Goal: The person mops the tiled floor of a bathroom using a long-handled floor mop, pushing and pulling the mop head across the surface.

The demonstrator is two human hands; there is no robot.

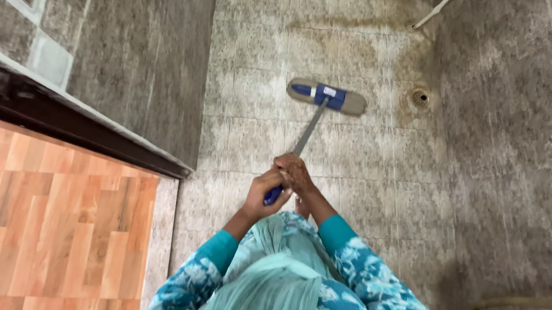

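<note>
Both hands grip the flat mop (326,97) by its handle. The left hand (263,193) is closed around the blue grip at the near end of the handle, and the right hand (296,173) is closed around the grey shaft just above it, touching the left one. The mop head, grey with a blue middle part, lies flat on the tiled floor (358,157), far from the person. A round floor drain (420,97) is to its right. A wooden-pattern door (37,219) is at near left.
</note>
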